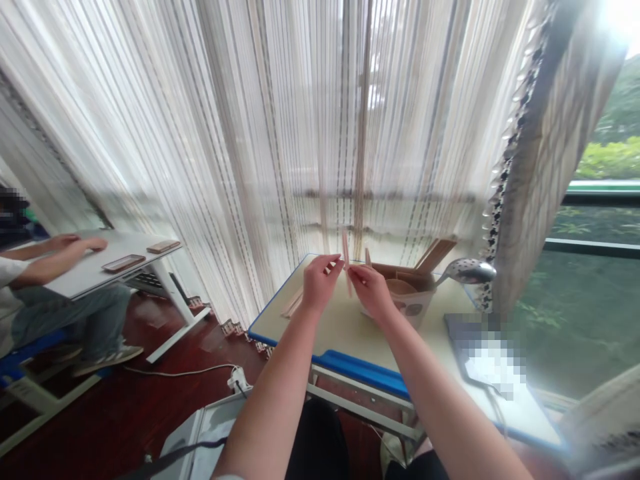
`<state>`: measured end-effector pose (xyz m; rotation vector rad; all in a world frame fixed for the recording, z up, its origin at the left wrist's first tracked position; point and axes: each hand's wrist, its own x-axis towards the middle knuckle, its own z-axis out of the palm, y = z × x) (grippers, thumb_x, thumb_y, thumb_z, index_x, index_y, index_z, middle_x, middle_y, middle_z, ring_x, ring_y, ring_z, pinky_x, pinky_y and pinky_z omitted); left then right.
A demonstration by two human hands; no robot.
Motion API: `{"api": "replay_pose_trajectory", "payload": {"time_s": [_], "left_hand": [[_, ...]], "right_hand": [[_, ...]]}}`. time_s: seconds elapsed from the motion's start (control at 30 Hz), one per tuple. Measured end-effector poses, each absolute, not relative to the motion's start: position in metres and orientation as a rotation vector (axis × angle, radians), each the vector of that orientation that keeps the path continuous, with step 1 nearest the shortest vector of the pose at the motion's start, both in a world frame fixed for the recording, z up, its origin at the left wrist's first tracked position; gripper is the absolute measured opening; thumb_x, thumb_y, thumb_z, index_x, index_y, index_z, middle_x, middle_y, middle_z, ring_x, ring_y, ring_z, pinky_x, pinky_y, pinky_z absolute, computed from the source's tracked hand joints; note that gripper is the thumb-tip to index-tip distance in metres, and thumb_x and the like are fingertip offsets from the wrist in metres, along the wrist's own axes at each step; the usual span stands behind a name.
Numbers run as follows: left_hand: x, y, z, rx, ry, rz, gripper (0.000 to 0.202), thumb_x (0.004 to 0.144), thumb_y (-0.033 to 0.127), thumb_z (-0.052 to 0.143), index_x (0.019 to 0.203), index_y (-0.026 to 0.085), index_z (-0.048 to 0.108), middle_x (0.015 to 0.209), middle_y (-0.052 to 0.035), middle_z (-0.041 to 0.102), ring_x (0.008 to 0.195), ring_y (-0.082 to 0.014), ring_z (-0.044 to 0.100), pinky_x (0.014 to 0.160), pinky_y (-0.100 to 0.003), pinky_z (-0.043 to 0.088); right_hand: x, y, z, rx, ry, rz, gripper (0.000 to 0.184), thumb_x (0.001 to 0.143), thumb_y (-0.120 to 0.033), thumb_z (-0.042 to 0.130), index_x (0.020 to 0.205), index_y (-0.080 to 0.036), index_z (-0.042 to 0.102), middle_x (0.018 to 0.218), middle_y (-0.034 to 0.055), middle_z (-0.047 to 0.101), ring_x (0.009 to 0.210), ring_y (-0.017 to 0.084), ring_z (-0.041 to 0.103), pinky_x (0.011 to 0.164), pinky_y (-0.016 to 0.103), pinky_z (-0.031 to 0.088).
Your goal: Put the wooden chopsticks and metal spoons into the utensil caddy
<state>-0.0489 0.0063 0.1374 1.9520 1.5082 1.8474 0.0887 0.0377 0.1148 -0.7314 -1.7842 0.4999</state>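
Note:
My left hand and my right hand meet above a small beige table with a blue edge. Both pinch thin wooden sticks that stand upright between the fingertips. More wooden sticks lie flat on the table to the left of my left hand. Just right of my right hand stands a brown paper cup holding a metal spoon and wooden pieces.
A sheer striped curtain hangs right behind the table. A dark flat object, partly blurred, lies at the table's right. Another person sits at a white desk at far left. A power strip and cable lie on the red floor.

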Motion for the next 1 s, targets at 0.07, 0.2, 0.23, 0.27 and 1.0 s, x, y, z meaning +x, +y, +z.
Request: {"api": "replay_pose_trajectory", "payload": {"time_s": [0.07, 0.2, 0.23, 0.27, 1.0], "left_hand": [[-0.036, 0.014, 0.153, 1.911, 1.438, 1.901, 0.026, 0.081, 0.037, 0.054, 0.095, 0.019, 0.066, 0.088, -0.0045, 0.066, 0.072, -0.0102, 0.058, 0.067, -0.022, 0.047], [-0.015, 0.03, 0.175, 1.92, 1.328, 1.922, 0.024, 0.08, 0.037, 0.054, 0.085, 0.018, 0.067, 0.081, -0.0037, 0.066, 0.071, -0.0105, 0.06, 0.066, -0.021, 0.048], [-0.01, 0.035, 0.178, 1.922, 1.315, 1.926, 0.024, 0.08, 0.037, 0.055, 0.084, 0.017, 0.067, 0.079, -0.0034, 0.065, 0.069, -0.0102, 0.059, 0.064, -0.021, 0.048], [-0.006, 0.039, 0.181, 1.916, 1.311, 1.939, 0.024, 0.08, 0.037, 0.055, 0.084, 0.017, 0.067, 0.077, -0.003, 0.065, 0.066, -0.0098, 0.059, 0.062, -0.02, 0.047], [0.013, 0.114, 0.14, 1.781, 1.681, 1.867, 0.023, 0.075, 0.037, 0.056, 0.079, 0.016, 0.066, 0.07, -0.0026, 0.067, 0.059, -0.0115, 0.059, 0.059, -0.022, 0.046]], "right_hand": [[0.101, 0.04, 0.127, -0.703, -1.83, 0.446, 0.025, 0.084, -0.03, 0.046, 0.091, -0.02, 0.068, 0.088, 0.0067, 0.065, 0.08, 0.017, 0.059, 0.073, 0.028, 0.045], [0.119, 0.054, 0.141, -0.717, -1.848, 0.43, 0.024, 0.084, -0.029, 0.046, 0.087, -0.019, 0.067, 0.081, 0.0055, 0.064, 0.076, 0.016, 0.058, 0.07, 0.027, 0.044], [0.122, 0.059, 0.143, -0.733, -1.834, 0.455, 0.024, 0.084, -0.029, 0.045, 0.086, -0.019, 0.067, 0.079, 0.0051, 0.064, 0.075, 0.016, 0.057, 0.069, 0.026, 0.044], [0.126, 0.063, 0.145, -0.747, -1.826, 0.488, 0.024, 0.084, -0.03, 0.045, 0.085, -0.018, 0.066, 0.078, 0.0047, 0.064, 0.074, 0.016, 0.057, 0.068, 0.026, 0.044], [0.157, 0.123, 0.169, -1.23, -2.52, 0.206, 0.022, 0.08, -0.024, 0.049, 0.076, -0.019, 0.069, 0.068, 0.005, 0.066, 0.056, 0.013, 0.053, 0.052, 0.023, 0.03]]}}
